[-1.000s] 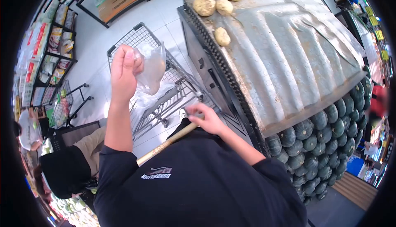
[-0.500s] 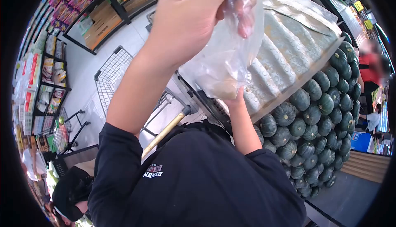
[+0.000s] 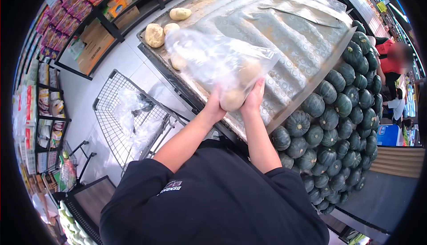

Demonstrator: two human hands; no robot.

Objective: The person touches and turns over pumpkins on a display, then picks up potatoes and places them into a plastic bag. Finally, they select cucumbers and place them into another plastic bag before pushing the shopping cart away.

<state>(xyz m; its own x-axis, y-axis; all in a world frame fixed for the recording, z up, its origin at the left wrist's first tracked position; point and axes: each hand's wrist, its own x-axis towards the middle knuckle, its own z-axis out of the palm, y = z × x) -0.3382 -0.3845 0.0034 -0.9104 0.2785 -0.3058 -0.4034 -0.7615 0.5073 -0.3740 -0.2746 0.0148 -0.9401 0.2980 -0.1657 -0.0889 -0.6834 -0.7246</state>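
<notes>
A clear plastic bag [image 3: 209, 53] lies over the near part of the display stand, with a few potatoes [image 3: 233, 99] showing through it. My left hand [image 3: 215, 104] grips the bag's near end from the left. On the opposite side, my right hand [image 3: 253, 95] is wrapped around the same end, so the potatoes sit between my two palms. My fingers are partly hidden behind the bag. Several loose potatoes [image 3: 155, 35] rest at the stand's left corner, close to the bag's far end.
The display stand [image 3: 307, 44] has a ridged, plastic-covered surface. Dark green pumpkins [image 3: 329, 118] are piled to its right. A wire shopping cart [image 3: 106, 125] holding plastic bags stands at my left. Stocked shelves [image 3: 55, 93] line the left, and a person in red [image 3: 391, 56] is at far right.
My left hand has come down from high up at the bag to its near end. The bag has gone from hanging upright to lying over the stand. Loose potatoes have come into view.
</notes>
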